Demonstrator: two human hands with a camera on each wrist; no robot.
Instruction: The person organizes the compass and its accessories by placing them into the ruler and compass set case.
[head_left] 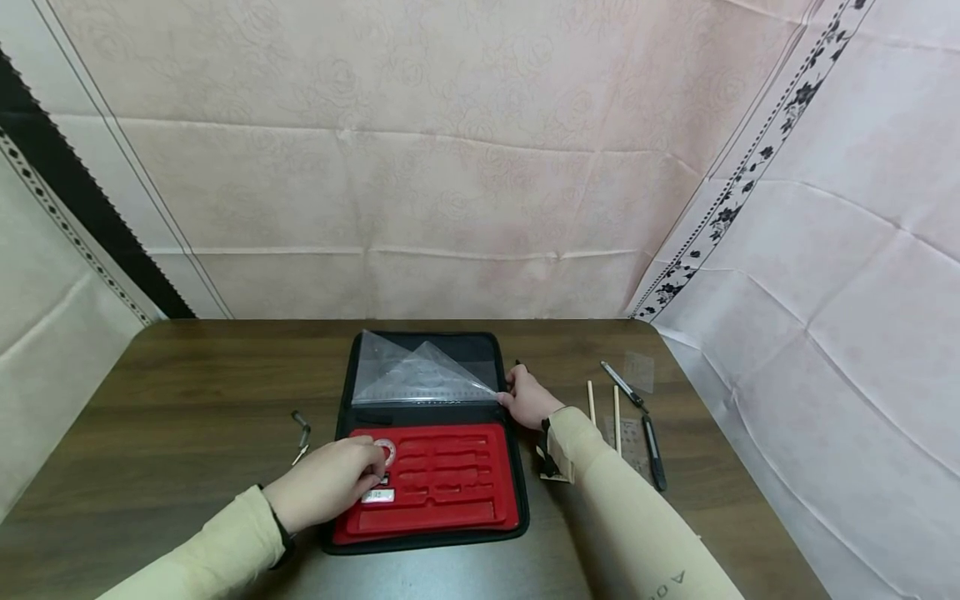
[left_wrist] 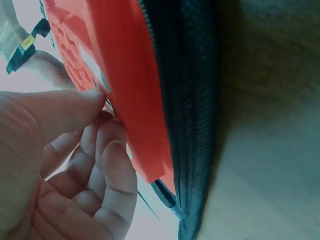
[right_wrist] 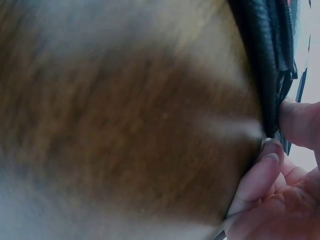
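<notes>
Apparently, a small dark piece (head_left: 386, 479) is being pinched by the left hand (head_left: 327, 483) at the red tray (head_left: 431, 520) beneath; the black case (head_left: 467, 343) is being gripped by its edge in the right hand (head_left: 531, 401), ideally being held steady.

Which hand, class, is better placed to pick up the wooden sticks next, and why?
Likely the right hand: it grips the right edge of the black zippered case, nearer the wooden sticks, though it would have to let go first. The left hand is farther off, at the red tray.
</notes>
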